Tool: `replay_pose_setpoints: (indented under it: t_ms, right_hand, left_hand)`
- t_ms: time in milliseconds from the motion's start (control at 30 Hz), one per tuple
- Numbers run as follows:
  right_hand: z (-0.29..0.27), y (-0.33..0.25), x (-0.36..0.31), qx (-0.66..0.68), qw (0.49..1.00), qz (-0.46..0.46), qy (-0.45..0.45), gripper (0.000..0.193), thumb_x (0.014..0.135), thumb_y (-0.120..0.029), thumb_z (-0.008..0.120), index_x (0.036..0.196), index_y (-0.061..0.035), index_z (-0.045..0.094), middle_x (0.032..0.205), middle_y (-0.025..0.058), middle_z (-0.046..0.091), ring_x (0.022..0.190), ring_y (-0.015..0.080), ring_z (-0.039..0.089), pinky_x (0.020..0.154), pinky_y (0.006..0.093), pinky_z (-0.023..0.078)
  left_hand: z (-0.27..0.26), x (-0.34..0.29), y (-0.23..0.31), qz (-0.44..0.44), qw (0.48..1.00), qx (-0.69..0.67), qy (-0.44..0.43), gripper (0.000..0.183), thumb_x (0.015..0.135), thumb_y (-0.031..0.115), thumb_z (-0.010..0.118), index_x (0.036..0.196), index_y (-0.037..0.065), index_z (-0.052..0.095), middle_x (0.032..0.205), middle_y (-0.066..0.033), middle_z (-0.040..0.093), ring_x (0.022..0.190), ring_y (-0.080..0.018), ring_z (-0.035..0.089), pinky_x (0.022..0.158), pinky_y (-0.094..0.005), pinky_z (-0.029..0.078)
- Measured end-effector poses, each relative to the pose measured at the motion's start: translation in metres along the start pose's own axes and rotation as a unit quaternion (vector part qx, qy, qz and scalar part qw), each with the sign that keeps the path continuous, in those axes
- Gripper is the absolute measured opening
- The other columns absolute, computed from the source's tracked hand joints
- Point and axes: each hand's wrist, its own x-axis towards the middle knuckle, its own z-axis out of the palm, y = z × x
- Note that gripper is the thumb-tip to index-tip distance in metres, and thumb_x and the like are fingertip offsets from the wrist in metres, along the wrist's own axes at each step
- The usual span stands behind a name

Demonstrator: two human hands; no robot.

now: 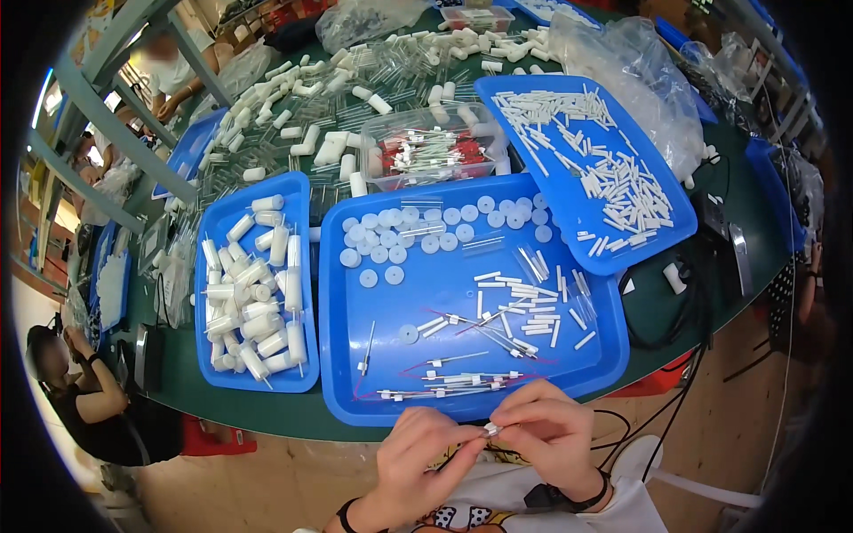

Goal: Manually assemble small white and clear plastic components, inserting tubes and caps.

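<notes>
My left hand (425,460) and my right hand (549,437) meet just in front of the large blue tray (342,306). Both pinch a small white piece (491,429) between thumb and fingertips; most of it is hidden by the fingers. Beyond them in the tray lie thin rods with white sleeves and red threads (462,384). Short white tubes (539,324) are scattered at the tray's right, with a few clear tubes (533,265) among them. White discs with centre holes (379,254) fill its far left part.
Left stands a blue tray of white cylinders (260,324). A tilted blue tray of white tubes (622,191) overlaps the large tray's far right corner. Behind are a clear box of red-and-white parts (431,155), loose cylinders and plastic bags (622,80). Black cables (689,311) hang at right. Other people work at left.
</notes>
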Motion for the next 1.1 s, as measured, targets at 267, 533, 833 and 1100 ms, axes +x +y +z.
replay_pose_setpoints:
  t_ms: [267, 533, 833, 1100]
  right_hand:
    - [-0.009, 0.012, 0.002, 0.057, 0.995, -0.023, 0.079, 0.017, 0.08, 0.014, 0.059, 0.095, 0.0063, 0.061, 0.096, 0.0153, 0.06, 0.09, 0.0216, 0.06, 0.081, 0.0325, 0.05]
    - [-0.004, -0.005, 0.008, 0.13, 0.987, 0.031, 0.089, 0.013, 0.092, 0.004, 0.046, 0.101, 0.0049, 0.055, 0.088, 0.0141, 0.059, 0.079, 0.0205, 0.062, 0.084, 0.0385, 0.052]
    - [-0.002, -0.011, 0.014, -0.187, 0.98, -0.008, 0.065, 0.015, 0.084, 0.002, 0.06, 0.098, 0.0008, 0.066, 0.08, 0.0056, 0.056, 0.063, 0.0104, 0.051, 0.059, 0.0261, 0.044]
    - [0.007, -0.023, 0.016, -0.341, 0.928, -0.144, -0.037, 0.023, 0.07, 0.001, 0.071, 0.092, -0.0026, 0.067, 0.074, 0.0058, 0.053, 0.059, 0.019, 0.052, 0.053, 0.029, 0.042]
  left_hand:
    - [-0.026, 0.029, -0.004, -0.046, 0.995, 0.065, -0.052, 0.017, 0.078, 0.002, 0.064, 0.095, 0.004, 0.067, 0.086, -0.0076, 0.066, 0.079, -0.0254, 0.06, 0.07, -0.0319, 0.044]
    - [-0.022, 0.054, -0.042, -0.049, 0.96, 0.275, 0.031, 0.025, 0.075, 0.002, 0.068, 0.099, 0.0, 0.064, 0.087, -0.0113, 0.057, 0.074, -0.0237, 0.057, 0.07, -0.0312, 0.047]
    - [-0.029, 0.045, -0.025, -0.146, 0.986, -0.081, -0.003, 0.027, 0.076, -0.008, 0.066, 0.102, -0.004, 0.06, 0.097, -0.0092, 0.055, 0.084, -0.0155, 0.058, 0.078, -0.0268, 0.047]
    - [-0.034, 0.021, -0.009, -0.194, 0.87, -0.444, -0.091, 0.034, 0.081, -0.014, 0.059, 0.114, -0.007, 0.052, 0.114, -0.0132, 0.052, 0.102, -0.0185, 0.056, 0.091, -0.0316, 0.047]
